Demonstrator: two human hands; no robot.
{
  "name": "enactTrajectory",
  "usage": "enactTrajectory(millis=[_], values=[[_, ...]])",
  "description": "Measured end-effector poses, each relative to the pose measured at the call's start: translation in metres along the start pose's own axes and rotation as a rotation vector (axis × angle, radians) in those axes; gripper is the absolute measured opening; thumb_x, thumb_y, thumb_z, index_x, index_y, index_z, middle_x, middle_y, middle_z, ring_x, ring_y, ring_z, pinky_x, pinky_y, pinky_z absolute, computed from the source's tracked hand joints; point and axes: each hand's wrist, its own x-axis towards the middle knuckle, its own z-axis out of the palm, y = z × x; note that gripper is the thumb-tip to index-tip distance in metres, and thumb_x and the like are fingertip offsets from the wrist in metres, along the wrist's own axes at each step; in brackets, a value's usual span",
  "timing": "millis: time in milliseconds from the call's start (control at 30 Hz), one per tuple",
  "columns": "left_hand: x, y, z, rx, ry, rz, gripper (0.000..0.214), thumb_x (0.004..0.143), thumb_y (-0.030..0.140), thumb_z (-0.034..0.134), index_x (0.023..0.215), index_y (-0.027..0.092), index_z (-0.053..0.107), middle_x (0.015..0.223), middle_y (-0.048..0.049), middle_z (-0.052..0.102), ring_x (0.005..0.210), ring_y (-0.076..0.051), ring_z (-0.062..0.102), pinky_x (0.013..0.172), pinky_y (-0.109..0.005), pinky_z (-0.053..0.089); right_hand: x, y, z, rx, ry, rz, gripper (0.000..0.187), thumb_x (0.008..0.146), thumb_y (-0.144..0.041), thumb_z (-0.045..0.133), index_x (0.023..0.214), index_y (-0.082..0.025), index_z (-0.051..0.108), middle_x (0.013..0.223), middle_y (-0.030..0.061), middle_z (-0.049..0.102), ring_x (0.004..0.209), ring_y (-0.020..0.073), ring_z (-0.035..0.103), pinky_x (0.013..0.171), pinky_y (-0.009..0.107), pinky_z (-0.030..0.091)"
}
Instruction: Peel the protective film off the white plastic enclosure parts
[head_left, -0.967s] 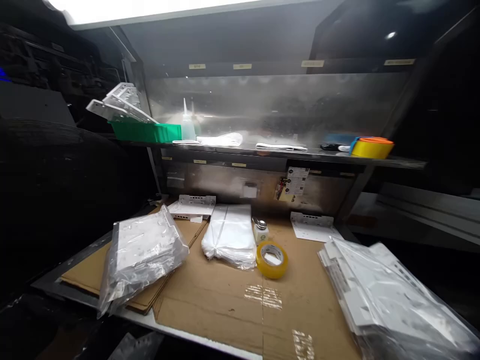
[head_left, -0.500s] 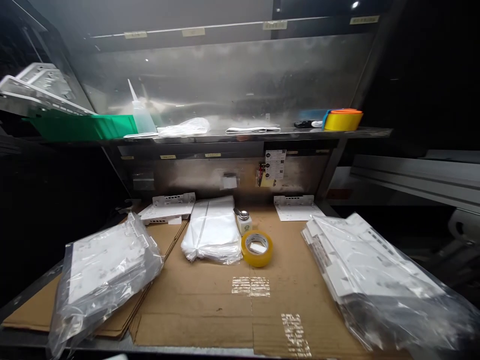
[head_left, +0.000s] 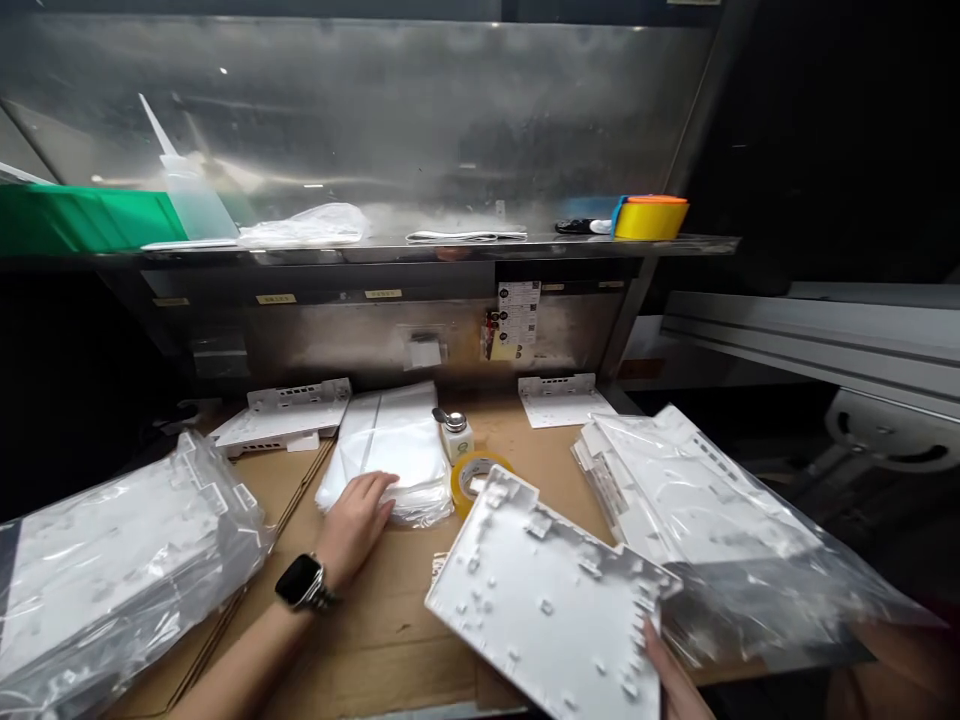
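The left hand [head_left: 354,528], with a dark smartwatch [head_left: 301,582] on its wrist, lies flat on the near edge of a stack of clear plastic bags [head_left: 390,452], its fingers [head_left: 373,492] spread and released, gripping nothing. Just beyond those fingertips stand a small pump bottle with a metal top [head_left: 454,434] and a roll of yellow tape [head_left: 471,472], the tape partly hidden behind a white plastic panel [head_left: 547,592].

The right hand [head_left: 671,678] shows only at the lower edge; its fingers are clamped on the near right corner of that panel, holding it tilted above the cardboard-covered desk [head_left: 397,610]. To the right of these fingers lies a pile of white panels wrapped in clear film [head_left: 705,510]. Well to the left of the left hand sits another bagged pile of panels [head_left: 112,560]. On the shelf [head_left: 420,250] above stand a green bin [head_left: 82,215] and rolls of yellow and orange tape [head_left: 649,215].
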Motion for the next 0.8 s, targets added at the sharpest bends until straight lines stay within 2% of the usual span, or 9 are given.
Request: enactTrajectory(millis=[100,200,300,433,567,633,700,800], values=[[0.021,-0.017,0.011,0.107,0.031,0.036,0.032,0.087,0.046,0.065,0.104,0.020,0.070,0.119,-0.0157,0.070,0.124,-0.035,0.056,0.115,-0.055,0.033,-0.002,-0.013,-0.010,0.122,0.074,0.020,0.091,0.073,-0.071,0.073,0.151,-0.031,0.050,0.135,0.0091,0.071,0.129,0.0398,0.063,0.106,0.056,0.056],[0.027,-0.025,0.006,0.162,0.059,-0.006,0.032,0.091,0.046,0.059,0.110,0.021,0.065,0.112,-0.0126,0.072,0.109,-0.033,0.063,0.106,-0.054,0.040,-0.008,-0.022,-0.004,0.197,0.090,0.016,0.093,0.078,-0.064,0.074,0.155,-0.021,0.044,0.135,0.0133,0.071,0.127,0.0371,0.065,0.108,0.054,0.055],[0.039,-0.031,-0.010,0.133,0.077,-0.070,0.034,0.091,0.044,0.061,0.116,0.022,0.058,0.108,-0.0104,0.075,0.099,-0.032,0.067,0.098,-0.050,0.044,-0.010,-0.024,0.009,0.289,0.096,0.011,0.090,0.080,-0.060,0.076,0.154,-0.021,0.045,0.134,0.0142,0.071,0.126,0.0368,0.066,0.108,0.054,0.054],[0.060,-0.042,-0.029,-0.053,0.045,-0.179,0.037,0.085,0.037,0.074,0.109,0.021,0.052,0.096,-0.0061,0.076,0.094,-0.026,0.070,0.090,-0.043,0.052,-0.009,-0.022,0.017,0.351,0.103,0.026,0.089,0.077,-0.058,0.080,0.153,-0.023,0.047,0.137,0.0124,0.070,0.130,0.0366,0.063,0.113,0.055,0.049],[0.070,-0.047,-0.041,-0.253,-0.028,-0.337,0.033,0.082,0.027,0.082,0.100,0.018,0.056,0.083,0.0005,0.071,0.065,-0.016,0.066,0.065,-0.032,0.056,-0.009,-0.022,0.016,0.341,0.121,0.045,0.092,0.075,-0.057,0.082,0.154,-0.026,0.046,0.138,0.0105,0.069,0.134,0.0356,0.061,0.118,0.055,0.043],[0.071,-0.047,-0.045,-0.335,-0.054,-0.386,0.024,0.085,0.021,0.078,0.098,0.017,0.059,0.083,0.0004,0.070,0.068,-0.016,0.067,0.065,-0.031,0.058,-0.010,-0.024,0.014,0.365,0.124,0.048,0.093,0.074,-0.057,0.084,0.154,-0.027,0.046,0.138,0.0104,0.069,0.130,0.0363,0.063,0.117,0.055,0.045],[0.072,-0.045,-0.048,-0.407,-0.072,-0.399,0.017,0.087,0.015,0.075,0.096,0.016,0.060,0.091,-0.0021,0.072,0.082,-0.019,0.072,0.074,-0.035,0.061,-0.011,-0.025,0.013,0.387,0.119,0.057,0.094,0.073,-0.056,0.084,0.154,-0.027,0.046,0.137,0.0110,0.070,0.127,0.0369,0.065,0.114,0.055,0.048],[0.072,-0.039,-0.048,-0.462,-0.055,-0.370,0.027,0.080,0.011,0.080,0.096,0.016,0.059,0.093,-0.0012,0.070,0.092,-0.021,0.072,0.082,-0.038,0.061,-0.008,-0.025,0.013,0.396,0.058,0.106,0.091,0.076,-0.061,0.080,0.153,-0.025,0.048,0.134,0.0126,0.072,0.125,0.0383,0.067,0.109,0.057,0.051]])
